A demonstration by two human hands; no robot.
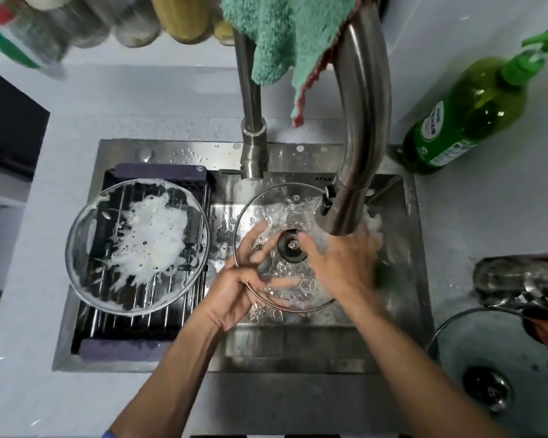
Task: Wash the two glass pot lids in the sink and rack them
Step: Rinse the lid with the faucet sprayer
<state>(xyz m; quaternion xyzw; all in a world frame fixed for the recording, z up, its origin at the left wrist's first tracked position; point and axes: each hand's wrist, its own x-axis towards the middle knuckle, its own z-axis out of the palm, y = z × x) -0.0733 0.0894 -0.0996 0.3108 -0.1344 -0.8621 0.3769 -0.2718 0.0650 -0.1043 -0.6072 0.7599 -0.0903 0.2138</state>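
- Nearest to us, two bare forearms reach forward from the bottom edge toward a steel sink set in a pale counter.
- Our left hand grips the near-left rim of a glass pot lid; the thumb lies on top and the fingers show through the glass from beneath.
- This lid is held over the sink basin, about level, its dark knob facing up.
- Our right hand rests flat on the lid's right side, fingers spread wide and holding nothing, just beside the knob.
- A curved steel faucet spout ends directly above the lid's far-right edge, and water splashes across the glass.
- To the left, a second glass lid lies on a dark wire rack over the sink's left part, smeared with white soap foam.
- A green towel hangs over the faucet at the top.
- A green bottle of dish soap with a pump stands on the counter behind the sink's right corner.
- At the far right, part of another glass lid and a blurred shiny object show; we cannot tell what that object is.
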